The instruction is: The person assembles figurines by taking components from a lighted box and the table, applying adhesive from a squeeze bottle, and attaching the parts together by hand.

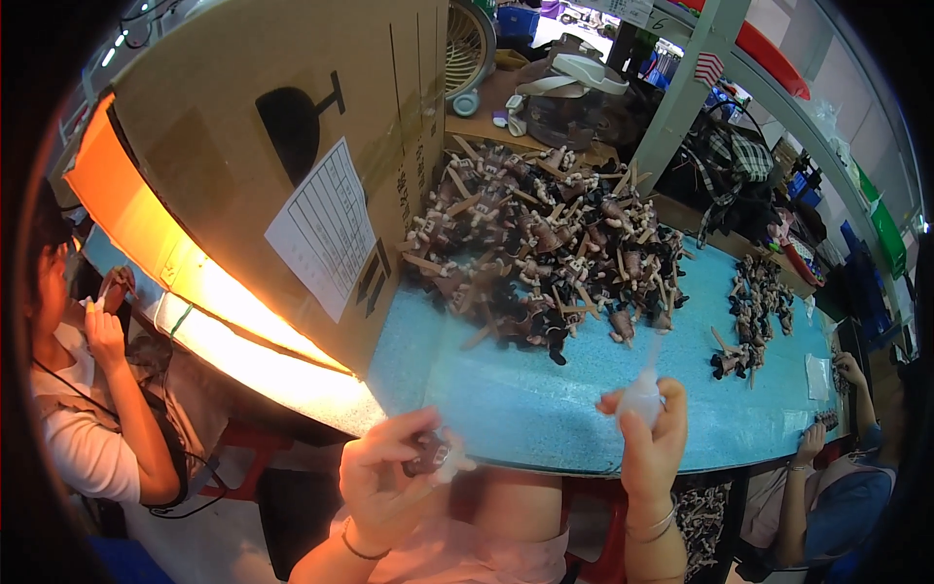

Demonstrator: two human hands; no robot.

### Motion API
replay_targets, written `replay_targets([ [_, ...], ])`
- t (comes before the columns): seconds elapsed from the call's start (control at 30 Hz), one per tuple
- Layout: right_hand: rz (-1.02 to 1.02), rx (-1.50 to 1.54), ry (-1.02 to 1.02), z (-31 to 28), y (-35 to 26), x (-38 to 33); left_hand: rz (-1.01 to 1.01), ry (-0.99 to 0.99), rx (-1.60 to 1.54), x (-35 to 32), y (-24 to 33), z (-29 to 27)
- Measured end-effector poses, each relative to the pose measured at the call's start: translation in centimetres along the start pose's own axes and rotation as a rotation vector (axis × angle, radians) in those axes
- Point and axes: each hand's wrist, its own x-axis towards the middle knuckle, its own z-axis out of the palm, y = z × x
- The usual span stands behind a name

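Note:
Between the fingers of my left hand (pixel 384 477) is a small brown figure part (pixel 426 455) with pale bits on it, its exact kind too small to tell. My right hand (pixel 654 438) grips a translucent white squeeze bottle (pixel 640 397), its thin nozzle pointing up and away from me. Both hands are raised at the near edge of the blue tabletop (pixel 584 414), apart from each other. Beyond them lies a large heap of small brown, black and cream figures (pixel 545 243), with flat wooden-coloured pieces sticking out.
A tall cardboard box (pixel 224 127) with a paper sheet (pixel 326 231) stands on the left, lit orange along its side. A smaller pile of figures (pixel 754 311) lies at the right. One person (pixel 107 409) works at far left, another (pixel 827 506) at right. A fan (pixel 467 54) stands behind.

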Motion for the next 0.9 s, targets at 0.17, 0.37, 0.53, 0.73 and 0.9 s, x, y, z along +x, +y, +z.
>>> replay_targets([
  [0.17,0.220,-0.148,-0.071,-1.9,4.1,3.9,-0.059,0.078,0.060,-0.3,-0.6,-0.8],
  [0.37,-0.038,-0.842,-0.136,-2.4,5.5,6.6,-0.129,0.157,0.019,-1.4,-0.2,-2.4],
  [0.53,-0.567,-1.115,0.164,2.0,0.4,1.6,-0.097,0.393,0.040,-3.3,1.2,-5.6],
  [0.73,-0.769,-0.559,-0.661,21.9,1.5,-5.0,0.224,0.545,0.097,-3.2,6.5,-9.2],
  [0.9,-0.748,-1.394,-0.386,34.6,7.6,1.1,0.281,0.625,0.164,-4.0,8.7,-11.4],
])
